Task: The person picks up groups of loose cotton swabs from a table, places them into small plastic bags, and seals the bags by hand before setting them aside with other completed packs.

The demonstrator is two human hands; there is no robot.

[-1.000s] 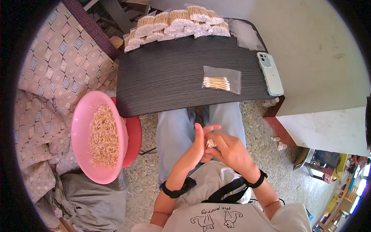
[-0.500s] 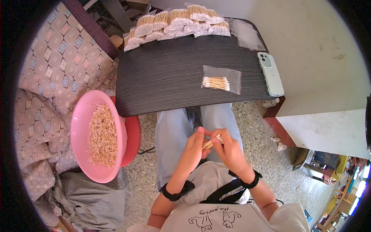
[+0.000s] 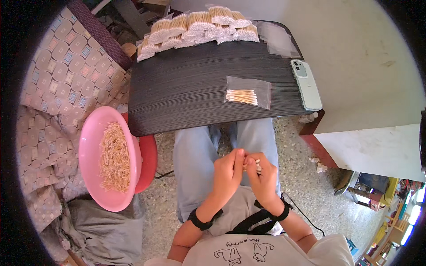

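Note:
Above my lap, my left hand (image 3: 229,170) and my right hand (image 3: 262,176) are together, closed around a small bunch of cotton swabs (image 3: 258,167). White swab tips show between the right thumb and fingers; the rest of the bunch is hidden by my hands. On the dark table in front lies a clear zip bag (image 3: 262,94) with several cotton swabs (image 3: 242,96) in it. To my left, a pink basin (image 3: 91,177) holds a heap of loose cotton swabs (image 3: 116,159).
Filled bags of swabs (image 3: 197,24) are stacked along the far edge of the black table (image 3: 177,88). Flat clear bags (image 3: 279,40) lie at its far right corner, near a pale phone (image 3: 306,85). A red stool (image 3: 148,164) is under the basin; a wall stands right.
My hands have drawn closer together and turned around the swabs, so less of the bunch shows. The view has shifted slightly; the table things have stayed in place.

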